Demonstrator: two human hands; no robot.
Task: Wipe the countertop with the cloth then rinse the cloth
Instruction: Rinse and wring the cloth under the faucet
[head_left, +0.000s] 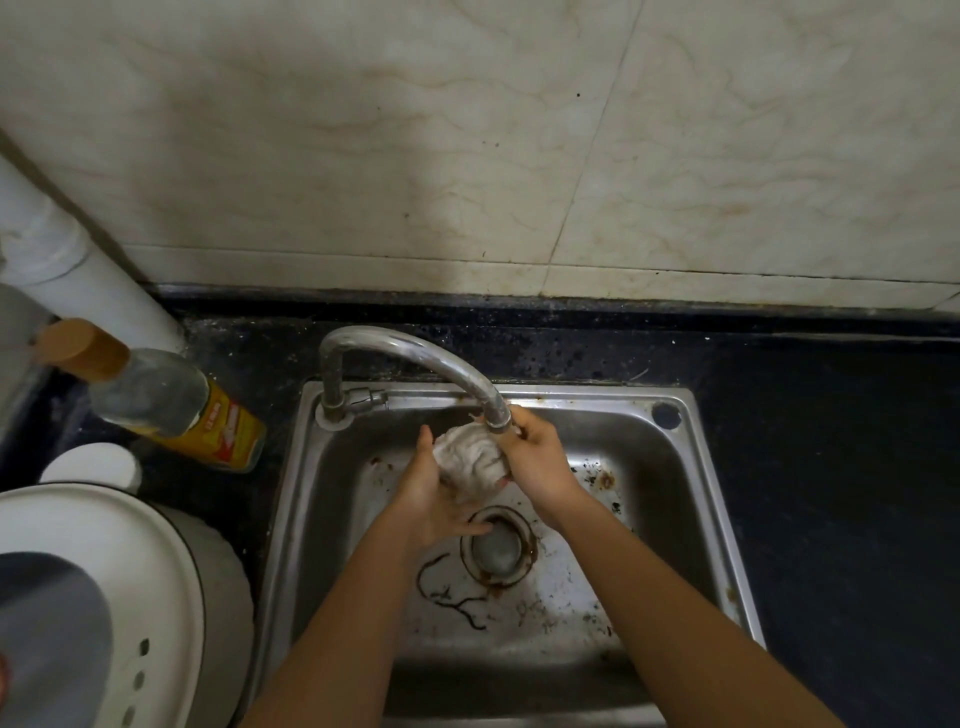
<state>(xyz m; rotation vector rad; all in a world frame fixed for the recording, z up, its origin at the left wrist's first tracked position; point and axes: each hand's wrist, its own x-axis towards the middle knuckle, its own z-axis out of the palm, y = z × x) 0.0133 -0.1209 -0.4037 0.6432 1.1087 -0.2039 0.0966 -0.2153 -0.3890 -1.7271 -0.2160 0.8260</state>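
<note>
A bunched whitish cloth (470, 460) is held between both hands directly under the spout of the curved metal faucet (415, 358), above the steel sink (691, 467). My left hand (431, 499) cups the cloth from the left and below. My right hand (537, 457) presses it from the right, its fingers close to the spout tip. The black countertop (831, 441) surrounds the sink. Whether water is running cannot be told.
A clear bottle with a yellow label and brown cap (161, 400) stands left of the sink. A white rice cooker (119, 597) fills the lower left, with a white pipe (78, 260) behind. The sink drain (496, 545) has stains and debris around it.
</note>
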